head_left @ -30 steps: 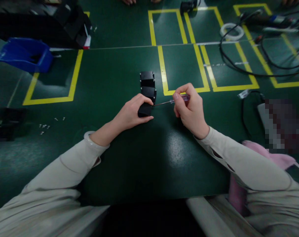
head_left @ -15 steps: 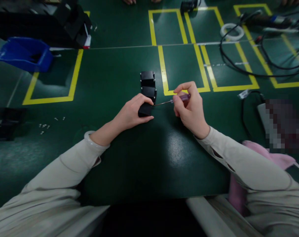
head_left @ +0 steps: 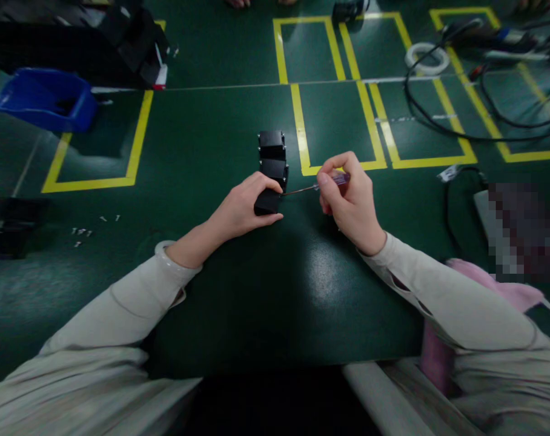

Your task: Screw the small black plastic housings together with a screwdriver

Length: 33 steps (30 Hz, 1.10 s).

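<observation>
Writing: one white cable tag (head_left: 448,174) to my right, its marks too small to read; no brand that I could make out.

Left hand (head_left: 245,206): mine, thumb on the near side and forefinger on the far side, pinching a black block (head_left: 266,204) against the table.

Right hand (head_left: 351,206): mine, thumb and forefinger pinching the purple handle of a screwdriver (head_left: 340,180), its thin shaft pointing left to the block's right edge (whether the tip sat in a screw, I could not tell).

Black block: directly under my left hand, left of my right hand, nearest me in a row; beyond it, two more blocks (head_left: 271,140) with small bright screws at their sides.

Surface: one green table (head_left: 202,139), marked with yellow tape (head_left: 140,139). Left: loose screws (head_left: 81,231), a blue bin (head_left: 79,115). Right: a white ring (head_left: 427,59), black cables (head_left: 420,111), pink cloth (head_left: 479,275). Far edge: another person's fingers (head_left: 238,3), partly cut off.
</observation>
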Motion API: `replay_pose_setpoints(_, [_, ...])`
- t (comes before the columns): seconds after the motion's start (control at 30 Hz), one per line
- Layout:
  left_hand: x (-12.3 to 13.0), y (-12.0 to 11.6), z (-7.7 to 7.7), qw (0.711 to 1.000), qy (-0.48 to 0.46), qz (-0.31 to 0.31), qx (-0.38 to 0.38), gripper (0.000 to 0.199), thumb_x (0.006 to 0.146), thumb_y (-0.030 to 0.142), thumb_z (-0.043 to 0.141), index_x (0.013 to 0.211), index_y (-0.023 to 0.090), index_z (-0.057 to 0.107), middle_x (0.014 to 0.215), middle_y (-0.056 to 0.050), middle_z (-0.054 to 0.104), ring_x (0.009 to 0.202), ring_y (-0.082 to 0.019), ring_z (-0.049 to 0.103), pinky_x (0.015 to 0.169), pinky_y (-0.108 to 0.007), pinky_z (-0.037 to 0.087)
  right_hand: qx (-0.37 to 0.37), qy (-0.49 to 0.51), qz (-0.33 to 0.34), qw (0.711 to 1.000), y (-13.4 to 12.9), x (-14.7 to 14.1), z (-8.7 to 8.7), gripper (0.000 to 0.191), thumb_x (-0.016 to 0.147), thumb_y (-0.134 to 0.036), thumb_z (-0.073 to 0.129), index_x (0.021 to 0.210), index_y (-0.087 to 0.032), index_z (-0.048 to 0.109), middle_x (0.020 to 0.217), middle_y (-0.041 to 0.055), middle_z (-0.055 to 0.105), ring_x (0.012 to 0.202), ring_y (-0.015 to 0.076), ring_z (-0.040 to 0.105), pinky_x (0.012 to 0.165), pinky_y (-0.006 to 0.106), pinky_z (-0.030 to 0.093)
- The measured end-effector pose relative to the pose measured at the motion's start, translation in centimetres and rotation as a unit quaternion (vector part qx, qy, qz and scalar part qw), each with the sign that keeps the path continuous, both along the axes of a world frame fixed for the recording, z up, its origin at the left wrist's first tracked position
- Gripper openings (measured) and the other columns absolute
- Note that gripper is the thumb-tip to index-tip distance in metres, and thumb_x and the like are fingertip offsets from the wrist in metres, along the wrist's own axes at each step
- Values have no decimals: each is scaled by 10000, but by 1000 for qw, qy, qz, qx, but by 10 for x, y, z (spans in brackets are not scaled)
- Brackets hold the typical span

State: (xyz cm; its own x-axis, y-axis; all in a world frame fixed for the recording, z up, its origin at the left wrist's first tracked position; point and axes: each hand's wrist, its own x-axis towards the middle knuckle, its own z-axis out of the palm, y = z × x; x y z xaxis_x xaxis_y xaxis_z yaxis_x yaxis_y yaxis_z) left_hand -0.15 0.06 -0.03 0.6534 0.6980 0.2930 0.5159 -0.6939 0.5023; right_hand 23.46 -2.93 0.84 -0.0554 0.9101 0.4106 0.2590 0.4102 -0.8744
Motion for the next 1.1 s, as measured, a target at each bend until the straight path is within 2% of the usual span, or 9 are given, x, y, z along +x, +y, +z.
replay_pose_setpoints(0.1, [0,-1,1,1000,-2,2,-4,367,828,290,768,1116,175,572,1115,-63,638,1036,-215,620,920,-334,487,-1,-5,-3,1000,0,0,0,148,981,-348,564,925,-227,500,704,-50,465,537,64,417,500,257,333])
replay_pose_setpoints(0.27, [0,0,1,1000,-5,-1,5,369,827,278,772,1118,170,572,1113,-63,633,1031,-210,622,912,-325,488,8,1,-3,1000,-1,0,1,102,960,-276,572,1015,-230,499,747,-43,490,578,71,452,531,259,359])
replay_pose_setpoints(0.43, [0,0,0,1000,-6,-3,8,371,829,277,772,1123,171,571,1113,-62,634,1035,-211,622,908,-323,490,2,-11,-3,1000,-1,0,4,178,977,-363,573,891,-218,518,707,-38,504,562,67,446,518,263,336])
replay_pose_setpoints(0.53, [0,0,1,1000,-2,0,4,376,828,279,774,1127,171,572,1117,-64,633,1033,-212,622,908,-325,490,0,0,0,1000,-1,0,2,122,984,-334,557,947,-225,515,694,-53,480,525,62,430,505,264,336])
replay_pose_setpoints(0.63, [0,0,1,1000,-2,0,4,374,831,279,773,1128,170,573,1118,-65,633,1034,-212,622,906,-323,491,7,6,0,1000,-1,0,1,108,962,-286,583,1019,-228,511,784,-31,527,599,75,487,535,267,369])
replay_pose_setpoints(0.7, [0,0,1,1000,-2,0,5,376,830,283,776,1127,173,573,1117,-62,634,1031,-211,623,904,-323,492,2,2,1,1000,-1,0,2,104,966,-302,585,983,-224,519,780,-29,534,591,71,489,537,269,370])
replay_pose_setpoints(0.83, [0,0,0,1000,-2,0,8,381,832,291,776,1133,177,571,1120,-59,634,1028,-210,622,899,-324,491,-8,-1,6,1000,-1,0,3,210,1000,-387,541,874,-224,503,638,-65,464,475,53,431,492,269,335])
replay_pose_setpoints(1.0, [0,0,0,1000,7,7,-2,382,827,290,775,1130,179,571,1131,-63,634,1039,-214,620,911,-334,491,3,11,0,1000,-1,0,-1,121,988,-341,557,1008,-243,488,714,-52,479,552,77,465,507,267,359])
replay_pose_setpoints(1.1, [0,0,1,1000,3,6,1,376,828,285,772,1126,178,571,1124,-63,634,1037,-214,621,906,-331,492,-3,3,-2,1000,0,0,0,134,985,-352,564,963,-238,497,703,-50,480,544,73,447,508,268,349])
